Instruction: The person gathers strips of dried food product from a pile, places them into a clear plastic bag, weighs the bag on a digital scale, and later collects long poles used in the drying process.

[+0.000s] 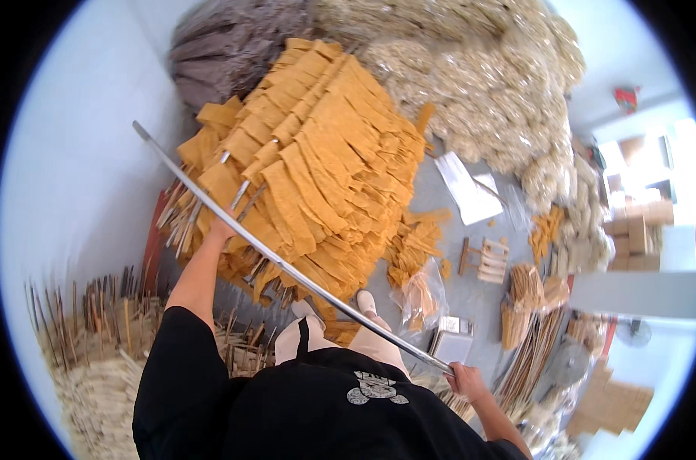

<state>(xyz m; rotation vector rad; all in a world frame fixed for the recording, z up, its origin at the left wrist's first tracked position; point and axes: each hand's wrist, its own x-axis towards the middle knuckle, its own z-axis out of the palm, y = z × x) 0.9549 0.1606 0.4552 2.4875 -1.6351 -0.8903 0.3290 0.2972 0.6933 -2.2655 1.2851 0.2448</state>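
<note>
A long silvery metal pole slants across my front, from the wall side at upper left to my right hip. My right hand is closed round its lower end. Further up, my left hand meets the pole with its arm stretched forward; its fingers look wrapped round it, though partly hidden. Just beyond the left hand rises a large heap of orange-yellow flat strips, lying in overlapping rows. Ends of wooden and metal rods stick out of the heap near that hand.
Pale tangled bundles and a dark brown pile stand behind the heap. Upright thin sticks fill the left side by the wall. To the right are a small wooden stool, a clear plastic bag, and long brown sticks.
</note>
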